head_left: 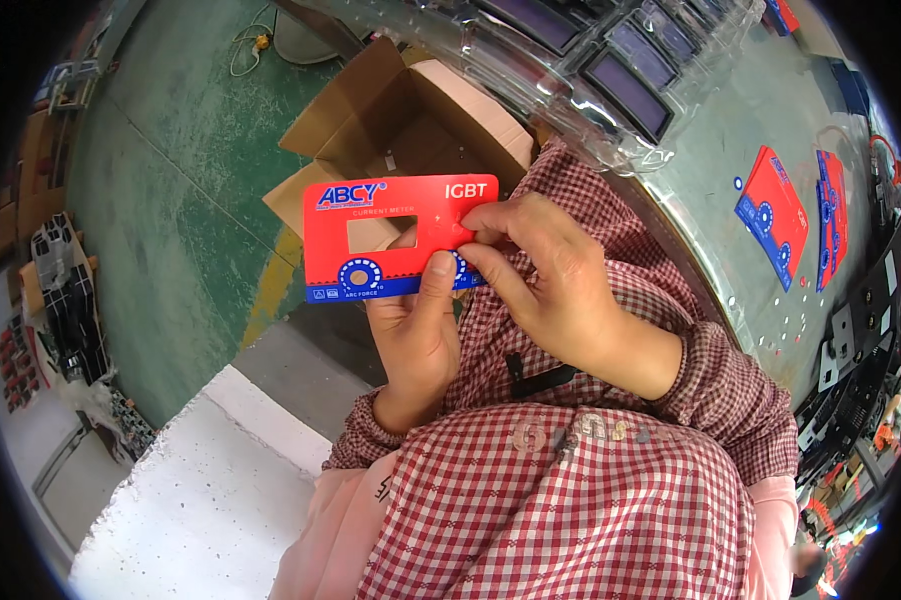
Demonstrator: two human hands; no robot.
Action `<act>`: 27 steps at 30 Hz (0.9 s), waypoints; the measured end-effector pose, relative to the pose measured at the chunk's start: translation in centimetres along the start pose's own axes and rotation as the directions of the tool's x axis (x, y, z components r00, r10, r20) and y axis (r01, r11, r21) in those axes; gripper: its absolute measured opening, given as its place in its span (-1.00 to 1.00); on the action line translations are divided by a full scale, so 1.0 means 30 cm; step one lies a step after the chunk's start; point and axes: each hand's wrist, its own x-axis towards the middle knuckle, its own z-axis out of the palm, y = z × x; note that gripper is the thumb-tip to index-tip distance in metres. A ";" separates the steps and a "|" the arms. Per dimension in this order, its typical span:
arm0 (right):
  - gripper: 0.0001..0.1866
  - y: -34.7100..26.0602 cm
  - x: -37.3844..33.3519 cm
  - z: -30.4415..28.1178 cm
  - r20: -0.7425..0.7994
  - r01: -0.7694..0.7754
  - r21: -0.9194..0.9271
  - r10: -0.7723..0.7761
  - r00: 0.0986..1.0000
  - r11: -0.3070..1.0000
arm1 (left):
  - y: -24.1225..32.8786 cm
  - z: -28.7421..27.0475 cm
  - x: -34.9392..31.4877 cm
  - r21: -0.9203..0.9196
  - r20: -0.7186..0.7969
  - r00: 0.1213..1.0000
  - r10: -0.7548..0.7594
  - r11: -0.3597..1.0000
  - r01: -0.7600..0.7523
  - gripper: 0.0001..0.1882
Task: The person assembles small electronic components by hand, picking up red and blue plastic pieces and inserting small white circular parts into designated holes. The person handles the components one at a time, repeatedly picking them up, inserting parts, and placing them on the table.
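Observation:
A red and blue faceplate (436, 222) with a rectangular window and round dial holes is held up in front of me over my lap. My left hand (417, 335) grips it from below, thumb on the printed front and the other fingers behind; a fingertip shows through the window. At the right part of the faceplate, the thumb and forefinger of my right hand (561, 285) are pinched together against its surface. Any small piece between those fingertips is too small to make out.
Beyond the faceplate an opened cardboard box (356, 125) stands low. To the right, a table (706, 200) carries matching faceplates (779, 222), clear plastic trays with dark display windows (626, 95) and small white bits. A white slab (201, 490) lies at lower left.

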 end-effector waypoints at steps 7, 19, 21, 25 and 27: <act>-0.78 -0.007 0.002 0.001 -0.065 0.034 -0.034 -0.036 0.997 0.999 | -0.002 0.013 0.004 -0.032 -0.012 1.000 0.015 0.999 -0.016 -0.57; -0.82 -0.013 0.010 -0.005 -0.089 0.095 -0.068 -0.101 0.991 0.993 | 0.006 -0.009 0.005 0.081 0.064 0.997 0.046 0.995 -0.051 -0.48; -0.83 -0.013 0.012 -0.009 -0.069 0.097 -0.081 -0.102 0.992 0.992 | 0.012 -0.008 0.003 0.123 0.065 0.996 0.062 0.990 -0.070 -0.49; -0.85 -0.002 0.016 -0.011 -0.055 0.128 -0.111 -0.135 0.989 0.985 | 0.010 -0.016 0.002 0.201 0.065 0.995 0.082 0.975 -0.093 -0.50; -0.85 0.000 0.020 -0.014 -0.044 0.148 -0.156 -0.157 0.987 0.977 | 0.018 0.004 0.001 0.165 0.031 0.996 0.083 0.983 -0.086 -0.57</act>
